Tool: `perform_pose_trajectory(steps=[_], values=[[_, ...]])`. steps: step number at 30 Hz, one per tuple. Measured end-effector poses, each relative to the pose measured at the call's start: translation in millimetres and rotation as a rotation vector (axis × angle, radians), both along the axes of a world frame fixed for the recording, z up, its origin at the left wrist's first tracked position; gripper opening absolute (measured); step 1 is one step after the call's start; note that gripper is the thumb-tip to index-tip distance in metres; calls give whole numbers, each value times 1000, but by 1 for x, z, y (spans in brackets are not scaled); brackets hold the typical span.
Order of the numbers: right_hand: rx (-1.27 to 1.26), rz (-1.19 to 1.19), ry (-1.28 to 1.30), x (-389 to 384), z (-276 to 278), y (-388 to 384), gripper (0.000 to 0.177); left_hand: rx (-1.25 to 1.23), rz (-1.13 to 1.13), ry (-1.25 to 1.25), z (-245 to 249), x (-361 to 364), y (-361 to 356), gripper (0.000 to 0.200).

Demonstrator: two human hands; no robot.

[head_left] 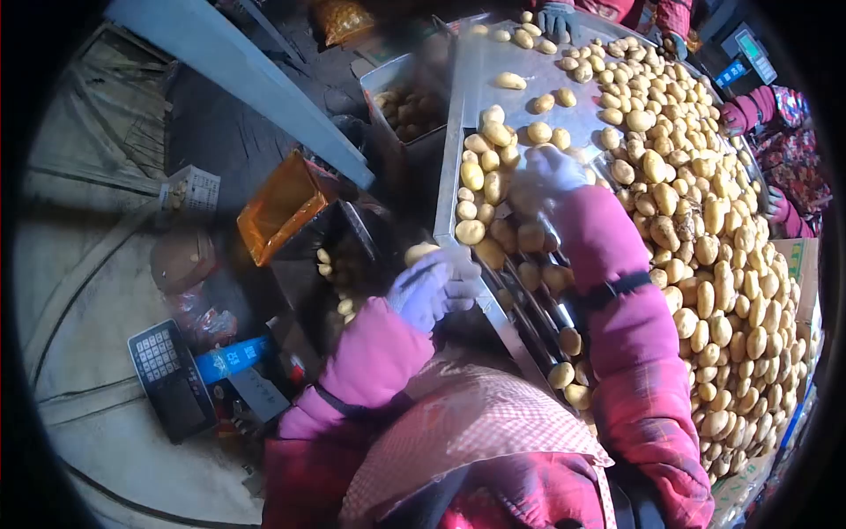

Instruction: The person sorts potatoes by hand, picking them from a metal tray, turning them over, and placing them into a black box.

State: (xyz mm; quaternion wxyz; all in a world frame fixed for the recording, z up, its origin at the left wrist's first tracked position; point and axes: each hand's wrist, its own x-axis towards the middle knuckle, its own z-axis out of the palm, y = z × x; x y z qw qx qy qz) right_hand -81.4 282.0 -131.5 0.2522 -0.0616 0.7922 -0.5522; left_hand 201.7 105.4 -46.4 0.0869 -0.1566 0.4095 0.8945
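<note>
My left hand (pixel 430 289), in a pale purple glove, is beside the metal table's near-left corner, partly blurred. A potato (pixel 421 253) shows at its fingertips, and the fingers are bent around it. Farther forward, my right hand (pixel 548 172), also gloved, reaches over the metal sorting table (pixel 498 93) among loose potatoes (pixel 495 187). Motion smears its fingers, so I cannot tell whether it holds one. Below that wrist, potatoes lie on dark slats with gaps (pixel 533 309) at the table's near end.
A large potato heap (pixel 696 203) covers the right side. Left stand an orange-lined bin (pixel 286 207), a white-rimmed crate (pixel 410 97) holding potatoes, and a keypad scale (pixel 172 379). A slanted metal beam (pixel 256 79) crosses above. Other people's gloved hands (pixel 557 19) and sleeves (pixel 753 108) are at the far edges.
</note>
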Motion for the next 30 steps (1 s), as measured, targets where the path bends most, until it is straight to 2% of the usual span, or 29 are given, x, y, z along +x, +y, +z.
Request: perform_pose_trajectory(steps=[1, 3, 4, 5, 6, 7, 8, 9, 11, 13, 16, 17, 19, 21, 23, 24, 25, 26, 27, 28, 29, 30], values=[[278, 152, 297, -2, 23, 6, 27, -4, -9, -8, 15, -19, 7, 50], [-132, 425, 894, 32, 25, 14, 33, 72, 289, -488, 55, -60, 32, 48], [66, 403, 76, 64, 114, 4, 36, 133, 250, -425, 40, -69, 28, 44], [65, 403, 69, 63, 107, 10, 36, 188, 212, -356, 21, -72, 22, 40], [59, 308, 237, 57, 97, 21, 36, 296, 184, -293, 11, -68, 16, 37], [56, 212, 407, 52, 90, 28, 36, 297, 185, -291, 8, -64, 10, 37], [101, 161, 412, 53, 83, 33, 36, 275, 140, -232, 6, -59, 5, 36], [283, 257, 464, 64, 110, 25, 41, 253, 89, -176, 5, -55, 3, 34], [474, 559, 680, 69, 112, 2, 43, 392, 144, -147, -5, -54, 1, 34], [428, 543, 958, 78, 79, -35, 47, 471, 137, -150, -4, -50, -3, 35], [388, 512, 927, 77, 33, -70, 52, 497, 69, -106, -8, -34, -15, 36], [353, 427, 1037, 70, 11, -66, 49, 493, 71, -102, -9, -28, -22, 36], [551, 498, 1035, 46, 30, -44, 44, 504, 42, -40, -13, -12, -30, 38], [615, 358, 1226, 27, 8, -8, 39, 504, 87, -87, -20, 1, -37, 40], [855, 492, 909, 5, 12, 32, 46, 544, 39, -36, -28, 8, -39, 41], [965, 606, 772, 7, 56, 44, 49, 557, 54, -51, -26, 9, -36, 43], [1068, 481, 821, 15, 85, 54, 52, 457, 62, -109, -16, 11, -34, 45], [864, 431, 1094, 6, 81, 87, 51, 394, 23, -125, -6, 9, -31, 45], [728, 470, 1058, 15, 95, 101, 39, 329, -18, -136, 2, 7, -26, 46], [899, 710, 684, 34, 127, 102, 24, 339, -26, -131, 5, 4, -19, 46], [971, 706, 350, 57, 129, 112, 19, 311, -71, -163, 8, 2, -9, 47], [1032, 744, 182, 103, 172, 94, 22, 281, -116, -193, 10, -2, -1, 48]])
